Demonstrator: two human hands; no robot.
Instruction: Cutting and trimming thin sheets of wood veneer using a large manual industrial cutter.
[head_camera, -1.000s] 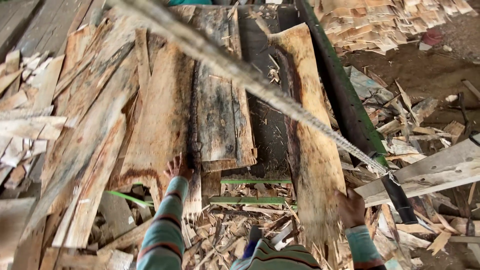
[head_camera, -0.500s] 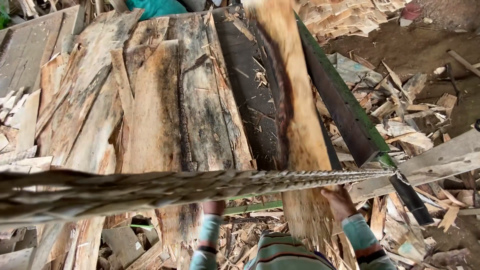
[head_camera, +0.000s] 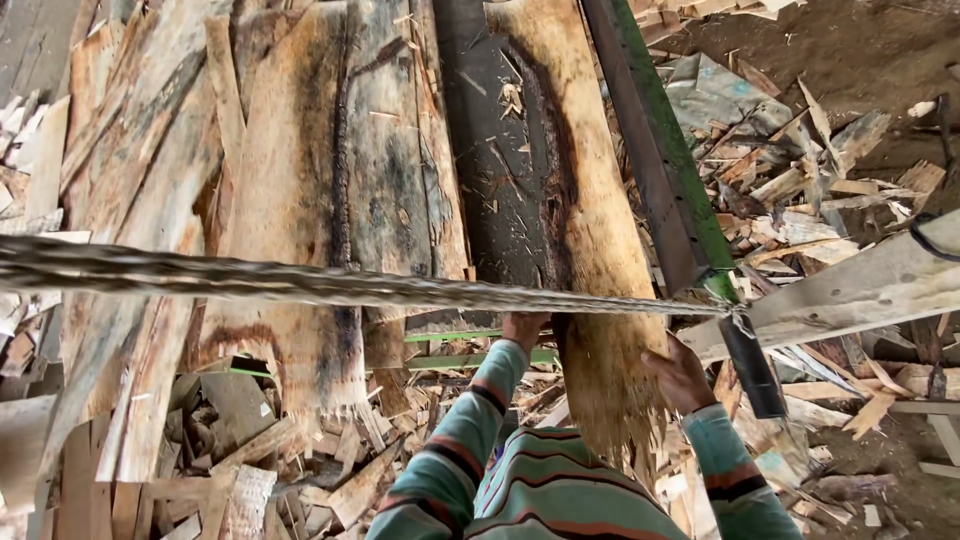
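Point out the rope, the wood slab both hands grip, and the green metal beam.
rope (head_camera: 330, 286): head view, middle of its twisted span.
wood slab (head_camera: 590, 230): head view, its pale face above the hands.
green metal beam (head_camera: 665, 140): head view, its green edge.

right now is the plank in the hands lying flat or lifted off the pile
Lying flat: the pale plank rests along the stacked slabs, left hand and right hand gripping its frayed near end.
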